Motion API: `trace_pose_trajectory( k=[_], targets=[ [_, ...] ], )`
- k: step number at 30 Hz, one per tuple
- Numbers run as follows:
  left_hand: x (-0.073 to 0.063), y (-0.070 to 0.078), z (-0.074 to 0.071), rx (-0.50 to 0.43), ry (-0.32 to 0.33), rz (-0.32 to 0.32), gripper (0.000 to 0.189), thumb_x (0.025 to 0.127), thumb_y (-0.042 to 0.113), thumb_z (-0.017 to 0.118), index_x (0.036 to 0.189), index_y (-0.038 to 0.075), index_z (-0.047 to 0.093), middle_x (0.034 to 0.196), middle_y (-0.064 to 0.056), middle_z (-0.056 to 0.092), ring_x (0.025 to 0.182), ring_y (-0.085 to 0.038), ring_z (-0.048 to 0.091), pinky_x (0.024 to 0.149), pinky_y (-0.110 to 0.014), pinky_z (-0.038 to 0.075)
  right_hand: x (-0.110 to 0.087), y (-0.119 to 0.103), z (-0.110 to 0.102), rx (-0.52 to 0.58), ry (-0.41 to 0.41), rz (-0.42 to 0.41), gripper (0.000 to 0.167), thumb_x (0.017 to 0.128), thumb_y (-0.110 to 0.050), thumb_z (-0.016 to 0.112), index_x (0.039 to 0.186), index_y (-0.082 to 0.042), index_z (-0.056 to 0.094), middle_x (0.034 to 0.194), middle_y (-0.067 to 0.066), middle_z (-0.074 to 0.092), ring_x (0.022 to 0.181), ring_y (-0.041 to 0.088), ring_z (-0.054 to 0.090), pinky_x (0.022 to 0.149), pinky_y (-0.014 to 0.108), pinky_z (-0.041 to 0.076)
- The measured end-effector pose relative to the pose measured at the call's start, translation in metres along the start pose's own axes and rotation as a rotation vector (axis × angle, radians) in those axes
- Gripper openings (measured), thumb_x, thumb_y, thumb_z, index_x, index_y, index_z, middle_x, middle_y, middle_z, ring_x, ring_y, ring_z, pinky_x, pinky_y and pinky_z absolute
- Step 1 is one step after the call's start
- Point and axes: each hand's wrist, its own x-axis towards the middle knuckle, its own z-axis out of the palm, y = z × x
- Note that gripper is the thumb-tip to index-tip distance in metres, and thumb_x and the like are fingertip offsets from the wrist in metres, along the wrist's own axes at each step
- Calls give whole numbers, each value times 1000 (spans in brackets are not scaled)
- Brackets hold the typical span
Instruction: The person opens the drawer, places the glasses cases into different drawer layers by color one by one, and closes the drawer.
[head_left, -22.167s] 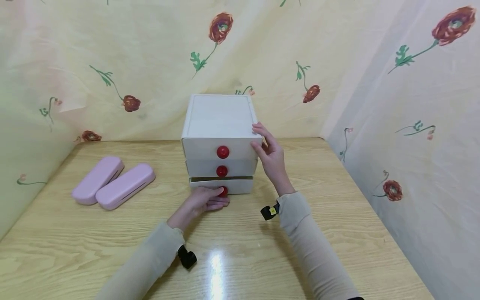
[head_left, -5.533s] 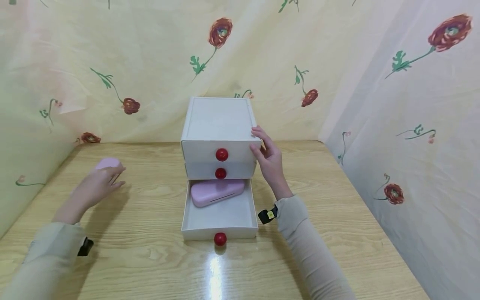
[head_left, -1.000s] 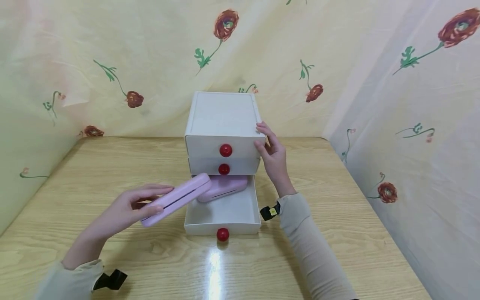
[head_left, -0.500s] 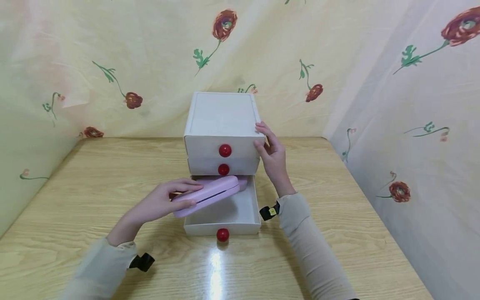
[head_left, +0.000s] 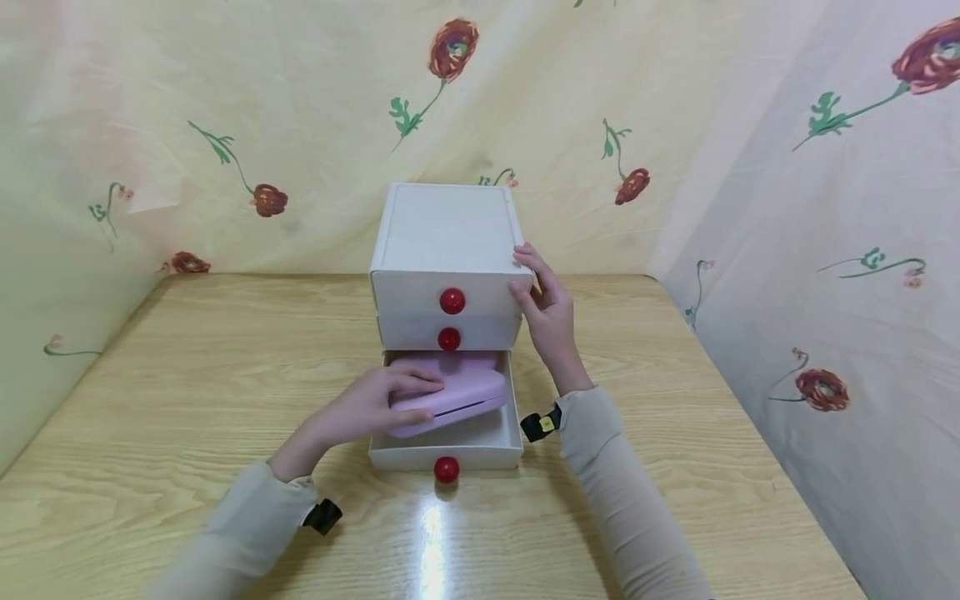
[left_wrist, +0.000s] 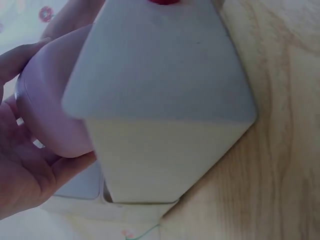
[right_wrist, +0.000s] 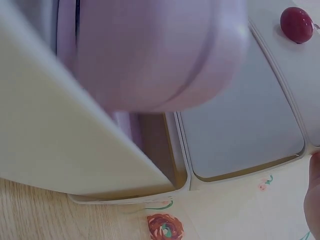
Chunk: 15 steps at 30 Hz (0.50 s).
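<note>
A small white drawer cabinet [head_left: 453,227] with red knobs stands on the table, its bottom drawer [head_left: 442,458] pulled out. My left hand [head_left: 367,407] holds a lilac hard case [head_left: 472,392] over that drawer, thumb along the near side and fingers on top. In the left wrist view the case [left_wrist: 55,95] sits between thumb and fingers, beside the drawer front [left_wrist: 160,65]. A second lilac case [head_left: 465,360] lies at the back of the drawer, partly covered by the held one. My right hand [head_left: 551,325] rests on the cabinet's upper right edge, fingers on top, thumb at the front.
The wooden table [head_left: 187,400] extends on both sides of the cabinet. A flowered cloth [head_left: 300,125] hangs behind and along the sides. The upper two drawers are closed, with a red upper knob [head_left: 452,301] and a red middle knob [head_left: 448,339].
Earlier the bottom drawer was pulled out and one case laid inside. Over the last second my left hand has carried the second case rightward over the drawer. My right hand has stayed put.
</note>
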Motion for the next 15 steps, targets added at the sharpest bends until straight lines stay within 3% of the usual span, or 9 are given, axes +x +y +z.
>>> trace_pose_trajectory(
  k=[8, 15],
  targets=[
    [1, 3, 11, 179, -6, 21, 38, 86, 26, 72, 119, 9, 70, 124, -5, 67, 117, -27, 59, 95, -44, 50, -1, 1, 0, 17, 5, -2, 39, 96, -8, 60, 133, -2, 54, 148, 5, 48, 143, 7, 34, 115, 40, 37],
    [1, 3, 15, 250, -11, 24, 37, 86, 28, 71, 119, 10, 70, 124, -2, 67, 116, -24, 61, 92, -42, 51, -1, 1, 0, 26, 2, -11, 38, 96, -8, 59, 133, -1, 54, 148, 8, 48, 144, 8, 33, 116, 40, 36]
  ],
)
